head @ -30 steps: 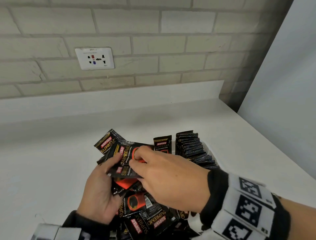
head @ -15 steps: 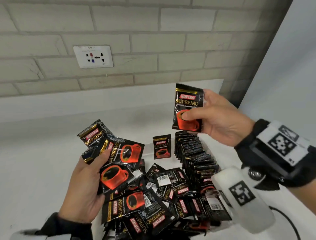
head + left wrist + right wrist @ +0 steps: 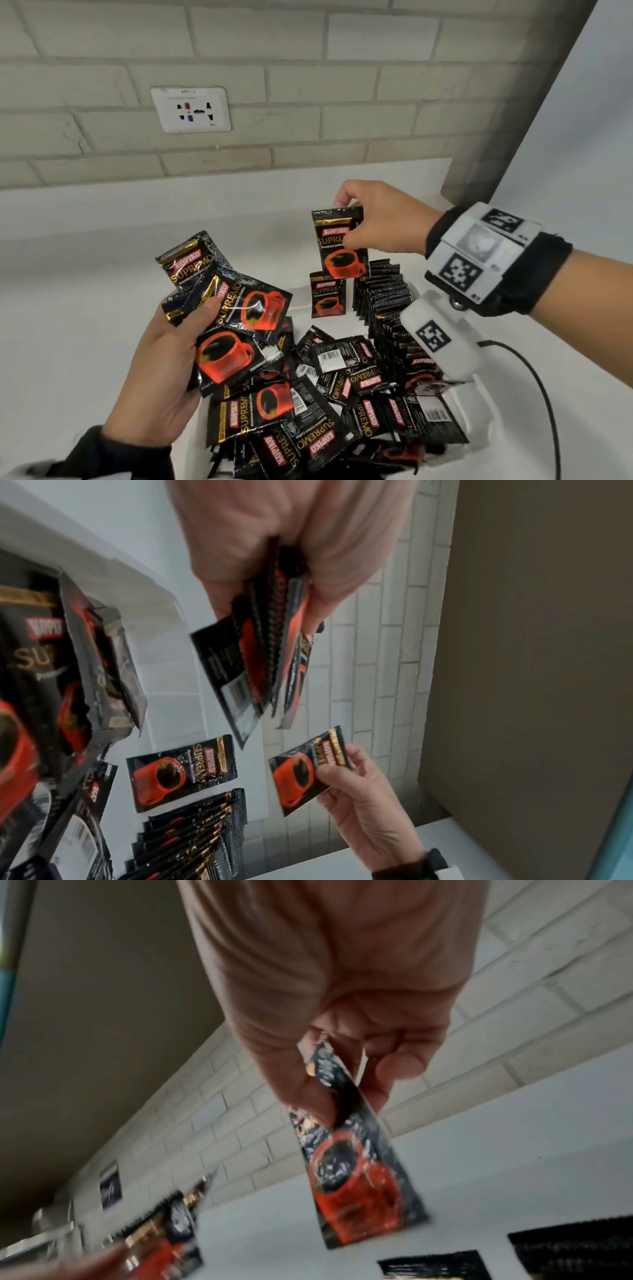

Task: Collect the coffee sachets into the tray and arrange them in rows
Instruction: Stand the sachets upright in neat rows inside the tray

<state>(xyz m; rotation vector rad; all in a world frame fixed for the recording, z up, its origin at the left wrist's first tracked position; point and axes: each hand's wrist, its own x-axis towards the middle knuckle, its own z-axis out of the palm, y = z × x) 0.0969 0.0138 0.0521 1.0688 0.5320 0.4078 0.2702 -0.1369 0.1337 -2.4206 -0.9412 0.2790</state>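
The head camera looks forward and down from above the counter, facing the brick wall point(image 3: 308, 85). The left wrist camera sits close behind the left hand point(image 3: 291, 547), rolled sideways, facing that wall. The right wrist camera peers along the right hand point(image 3: 342, 988), tilted and blurred. All 3 views share the single sachet point(image 3: 340, 243) that the right hand pinches.

I read this as a pantry or kitchenette corner indoors: a white counter point(image 3: 85, 308) runs along a pale painted brick wall point(image 3: 308, 102) bearing a multi-pin wall socket point(image 3: 191, 109). Instant-coffee sachets point(image 3: 308, 394) heaped on it support that reading.
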